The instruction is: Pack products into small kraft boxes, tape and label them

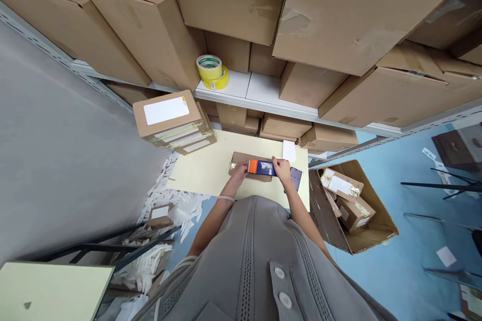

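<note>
Both of my hands are over the cream tabletop, at the ends of a small orange and dark blue package with a shiny panel. At the orange end, my left hand is closed on it. My right hand grips the dark blue end, thumb on top. Beneath the package lies a small brown cardboard box with tape at its left end. A phone rests just right of my right hand, and a white slip of paper lies beyond it.
Stacked labelled cartons stand at the table's back left. Yellow tape rolls sit on the shelf among large boxes. An open carton holding taped parcels stands right, on the blue floor. Paper scraps litter the left.
</note>
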`<action>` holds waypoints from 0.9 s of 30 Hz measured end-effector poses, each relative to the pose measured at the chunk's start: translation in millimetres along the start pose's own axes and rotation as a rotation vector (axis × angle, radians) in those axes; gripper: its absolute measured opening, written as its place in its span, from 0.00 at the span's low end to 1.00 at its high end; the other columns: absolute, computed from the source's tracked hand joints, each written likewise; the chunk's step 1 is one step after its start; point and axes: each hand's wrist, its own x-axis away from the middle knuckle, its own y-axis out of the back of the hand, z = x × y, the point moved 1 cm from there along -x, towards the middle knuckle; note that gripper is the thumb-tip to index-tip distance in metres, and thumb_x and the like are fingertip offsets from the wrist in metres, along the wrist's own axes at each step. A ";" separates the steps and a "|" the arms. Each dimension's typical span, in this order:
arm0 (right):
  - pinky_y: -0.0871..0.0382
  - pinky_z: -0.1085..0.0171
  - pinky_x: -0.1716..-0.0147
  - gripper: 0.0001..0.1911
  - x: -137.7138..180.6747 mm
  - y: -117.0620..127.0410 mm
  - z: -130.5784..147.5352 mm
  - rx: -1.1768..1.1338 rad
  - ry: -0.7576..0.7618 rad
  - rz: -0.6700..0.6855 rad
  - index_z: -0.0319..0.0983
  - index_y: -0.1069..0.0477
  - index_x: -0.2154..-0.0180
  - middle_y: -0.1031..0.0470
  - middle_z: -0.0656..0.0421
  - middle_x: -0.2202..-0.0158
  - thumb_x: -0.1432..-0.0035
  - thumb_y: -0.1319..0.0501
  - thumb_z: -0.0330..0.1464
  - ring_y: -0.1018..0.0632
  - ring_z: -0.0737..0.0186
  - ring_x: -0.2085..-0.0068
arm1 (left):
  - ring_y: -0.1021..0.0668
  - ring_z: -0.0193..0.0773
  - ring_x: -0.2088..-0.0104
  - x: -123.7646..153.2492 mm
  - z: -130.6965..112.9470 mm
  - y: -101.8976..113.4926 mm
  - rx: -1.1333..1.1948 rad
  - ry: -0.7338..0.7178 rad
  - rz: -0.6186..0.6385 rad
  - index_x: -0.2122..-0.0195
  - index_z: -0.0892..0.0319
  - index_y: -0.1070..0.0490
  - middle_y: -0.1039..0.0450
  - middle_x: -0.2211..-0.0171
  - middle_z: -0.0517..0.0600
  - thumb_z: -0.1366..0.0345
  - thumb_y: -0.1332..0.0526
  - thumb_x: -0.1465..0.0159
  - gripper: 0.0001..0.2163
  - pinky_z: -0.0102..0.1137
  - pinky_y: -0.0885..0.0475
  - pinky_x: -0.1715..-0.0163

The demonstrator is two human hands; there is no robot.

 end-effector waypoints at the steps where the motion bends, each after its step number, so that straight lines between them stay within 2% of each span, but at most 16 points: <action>1: 0.48 0.64 0.75 0.31 0.1 -0.8 1.7 0.033 0.006 0.014 0.43 0.49 0.86 0.43 0.61 0.87 0.37 0.56 0.53 0.41 0.66 0.81 | 0.19 0.41 0.63 -1.4 -1.6 2.5 -0.005 -0.017 -0.029 0.73 0.58 0.25 0.22 0.74 0.50 0.78 0.38 0.53 0.09 0.36 0.25 0.57; 7: 0.44 0.63 0.72 0.34 -2.3 -12.3 12.7 0.211 0.038 0.083 0.41 0.36 0.85 0.28 0.53 0.82 0.32 0.58 0.48 0.30 0.61 0.77 | 0.22 0.38 0.71 -6.8 -27.6 35.0 -0.041 -0.173 -0.220 0.75 0.60 0.27 0.26 0.78 0.47 0.73 0.36 0.54 0.04 0.35 0.26 0.64; 11: 0.45 0.64 0.71 0.36 -4.3 -24.3 28.2 0.298 0.050 0.079 0.39 0.28 0.82 0.24 0.52 0.79 0.30 0.59 0.47 0.26 0.60 0.74 | 0.25 0.34 0.73 -9.2 -41.2 64.1 -0.062 -0.265 -0.331 0.77 0.61 0.28 0.27 0.78 0.46 0.72 0.37 0.54 0.03 0.33 0.28 0.65; 14: 0.46 0.64 0.71 0.35 -5.8 -32.0 41.5 0.350 0.055 0.086 0.39 0.26 0.79 0.23 0.51 0.77 0.30 0.58 0.47 0.25 0.60 0.73 | 0.26 0.32 0.74 -14.3 -40.4 79.1 -0.088 -0.290 -0.404 0.77 0.60 0.29 0.28 0.78 0.46 0.72 0.38 0.54 0.03 0.32 0.28 0.65; 21: 0.47 0.64 0.70 0.32 -4.6 -39.8 56.8 0.401 0.082 0.127 0.39 0.24 0.77 0.22 0.52 0.76 0.30 0.55 0.44 0.24 0.60 0.72 | 0.27 0.32 0.77 -31.3 -23.9 84.5 -0.167 -0.254 -0.440 0.77 0.60 0.29 0.28 0.78 0.46 0.73 0.40 0.54 0.04 0.32 0.29 0.66; 27: 0.47 0.65 0.70 0.32 -0.6 -42.6 54.4 0.412 0.096 0.099 0.39 0.24 0.78 0.22 0.53 0.77 0.30 0.55 0.43 0.24 0.60 0.73 | 0.24 0.34 0.71 -36.4 -14.3 80.5 -0.219 -0.259 -0.407 0.77 0.59 0.29 0.27 0.77 0.47 0.74 0.43 0.54 0.06 0.32 0.28 0.63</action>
